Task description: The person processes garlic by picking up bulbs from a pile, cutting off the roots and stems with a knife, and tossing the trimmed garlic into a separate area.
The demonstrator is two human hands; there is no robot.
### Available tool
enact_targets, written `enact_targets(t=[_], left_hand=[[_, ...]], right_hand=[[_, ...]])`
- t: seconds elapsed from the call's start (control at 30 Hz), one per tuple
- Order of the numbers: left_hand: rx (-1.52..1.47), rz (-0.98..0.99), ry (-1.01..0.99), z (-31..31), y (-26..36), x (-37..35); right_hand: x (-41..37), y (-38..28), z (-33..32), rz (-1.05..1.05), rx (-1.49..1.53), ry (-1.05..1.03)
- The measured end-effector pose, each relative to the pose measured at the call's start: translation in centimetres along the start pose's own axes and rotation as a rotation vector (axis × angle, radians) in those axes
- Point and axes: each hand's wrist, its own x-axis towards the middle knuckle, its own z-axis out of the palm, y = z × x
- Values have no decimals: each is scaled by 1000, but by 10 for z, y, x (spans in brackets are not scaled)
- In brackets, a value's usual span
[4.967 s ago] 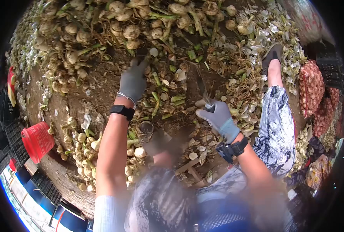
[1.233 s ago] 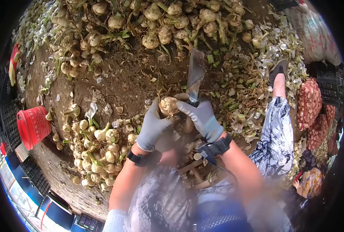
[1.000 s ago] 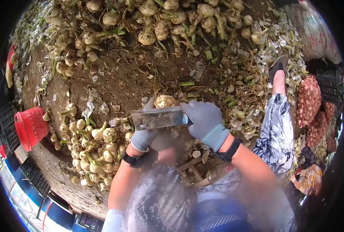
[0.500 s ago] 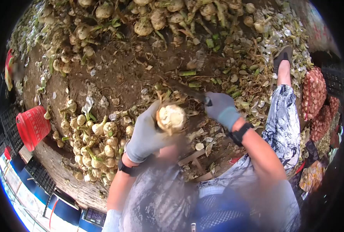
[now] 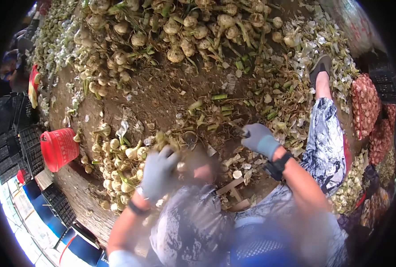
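At the right edge of the small heap of bulbs (image 5: 118, 171): left hand (image 5: 160, 171), gloved, blurred, fingers partly bent; whether it grips a bulb cannot be told. Well to the right of the heap: right hand (image 5: 260, 139), gloved, closed round the handle of a knife (image 5: 243, 132), blade too blurred to trace. Beyond the heap: large pile of stalked bulbs (image 5: 175, 53), across bare soil (image 5: 131, 93). Right of the heap and slightly beyond: cut green stems (image 5: 219, 96), loose. Left of the heap: red bucket (image 5: 61, 149), apart from it. Handling notes, as judged: bulbs are round and apt to roll, so release suits a low, light placing against the heap's side, never a toss; fingers best open only once the bulb rests on its neighbours. Knife: firm grip on the handle, blade low, edge turned from the legs and well apart from the left fingers. Chief risks: a bulb tumbling off the heap, bruising from a drop, the edge swinging inward during a reach.
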Motion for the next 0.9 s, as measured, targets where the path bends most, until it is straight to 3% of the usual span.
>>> enact_targets(t=[0.07,0.13,0.17,0.23,0.3,0.37,0.43,0.5,0.67,0.73,0.77,0.8,0.87,0.9], left_hand=[[18,105,-640,2,-52,-55],[-113,-149,-895,-24,-68,-52],[68,-349,-667,-29,-63,-39],[-185,-221,-41,-24,-81,11],[-611,-363,173,-28,-89,91],[-108,-2,445,-22,-85,170],[113,-25,398,-3,-81,228],[185,-125,347,18,-104,269],[250,-260,288,37,-117,278],[-502,-238,459,43,-110,253],[-956,-489,257,43,-101,233],[-955,-490,256,54,-96,212],[-1733,-421,24,82,-89,171],[-1793,-394,27,80,-63,159]], right_hand=[[-2,38,23,-106,414,125],[10,48,28,-98,486,168],[15,50,32,-66,542,201],[13,41,26,-62,693,210],[9,38,16,-48,831,221],[1,34,-2,44,892,176],[2,42,-5,112,878,153],[12,56,8,55,879,287],[20,49,5,111,923,242],[21,37,1,87,933,220],[20,28,-4,81,1030,182],[20,20,-5,76,1123,143],[25,1,1,72,1242,110],[28,-12,2,-31,1325,165]])
